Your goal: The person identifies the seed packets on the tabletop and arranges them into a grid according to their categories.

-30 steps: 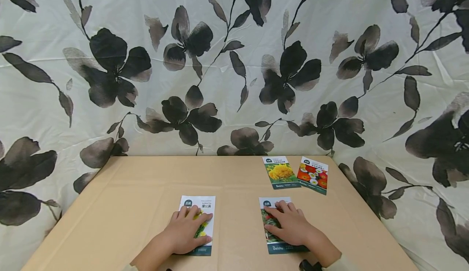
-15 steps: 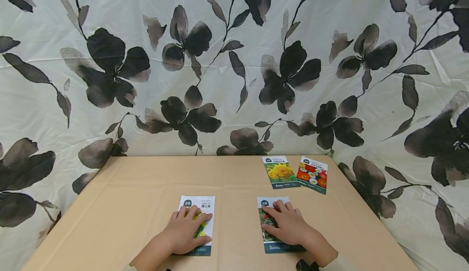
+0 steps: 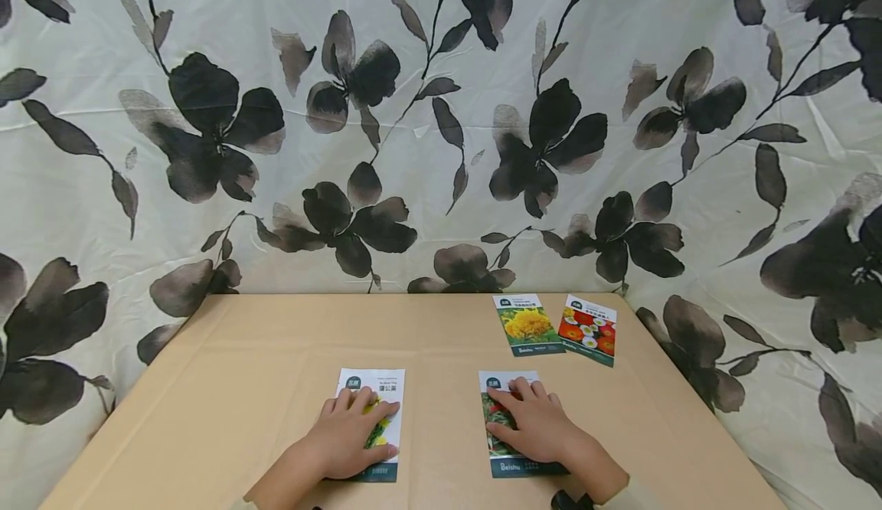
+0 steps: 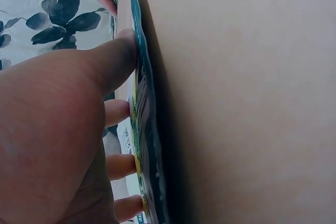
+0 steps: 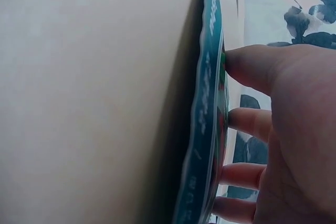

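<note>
Sitting at the bottom edge, right of centre, a small black object point(image 3: 572, 501) is partly cut off beside a pale cream sleeve point(image 3: 634, 495). Just beyond, the left hand point(image 3: 351, 433) presses fingertips and thumb, spread wide rather than wrapped round, on a flat white packet with yellow flowers and a teal band point(image 3: 386, 433), hiding much of its front. Well apart from it, the right hand point(image 3: 534, 422), similarly splayed, presses a flat white-topped packet with a red-and-green picture point(image 3: 499, 413) against the tan board table point(image 3: 441, 433), covering most of that picture; the right wrist view shows this packet's wavy teal edge. Farther back, near the table's far edge, lie a yellow-blossom packet with green leaves point(image 3: 529, 326) and a tilted packet with red, orange and white flowers point(image 3: 588, 330); they meet near their lower corners, and which lies on top is hard to tell. Behind spreads a white cloth printed with black-grey flowers point(image 3: 427, 150)
</note>
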The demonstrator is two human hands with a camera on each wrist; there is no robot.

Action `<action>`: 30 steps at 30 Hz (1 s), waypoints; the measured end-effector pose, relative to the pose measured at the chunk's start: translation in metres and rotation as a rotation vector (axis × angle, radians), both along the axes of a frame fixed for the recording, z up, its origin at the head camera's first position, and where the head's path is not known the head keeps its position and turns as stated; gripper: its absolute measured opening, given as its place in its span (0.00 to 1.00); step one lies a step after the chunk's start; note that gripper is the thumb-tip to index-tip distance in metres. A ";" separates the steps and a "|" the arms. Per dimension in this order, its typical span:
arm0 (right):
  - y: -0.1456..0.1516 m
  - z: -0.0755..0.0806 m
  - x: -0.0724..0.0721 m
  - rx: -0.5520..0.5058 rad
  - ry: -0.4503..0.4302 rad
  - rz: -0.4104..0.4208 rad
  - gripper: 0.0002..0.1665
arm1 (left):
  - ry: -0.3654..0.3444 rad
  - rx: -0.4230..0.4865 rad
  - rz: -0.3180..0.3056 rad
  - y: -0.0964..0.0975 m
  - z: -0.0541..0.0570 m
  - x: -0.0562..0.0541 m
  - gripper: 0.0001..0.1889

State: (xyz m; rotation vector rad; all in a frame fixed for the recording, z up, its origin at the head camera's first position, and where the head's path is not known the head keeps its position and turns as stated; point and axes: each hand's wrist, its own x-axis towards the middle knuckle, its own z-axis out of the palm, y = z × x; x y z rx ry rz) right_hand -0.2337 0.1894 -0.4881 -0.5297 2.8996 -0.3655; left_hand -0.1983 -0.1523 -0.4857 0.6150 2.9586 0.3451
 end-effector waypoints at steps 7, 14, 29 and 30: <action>-0.002 0.001 -0.002 -0.001 -0.022 -0.005 0.39 | -0.006 -0.003 -0.009 0.000 -0.001 -0.002 0.36; -0.005 0.002 -0.003 -0.004 -0.014 0.003 0.39 | -0.003 -0.003 -0.010 0.000 -0.002 -0.003 0.36; -0.011 0.002 -0.003 -0.025 -0.013 0.032 0.39 | -0.020 0.017 -0.006 0.000 -0.001 -0.002 0.36; -0.012 0.002 -0.003 -0.025 -0.012 0.034 0.39 | -0.020 0.020 -0.004 -0.001 -0.001 -0.002 0.36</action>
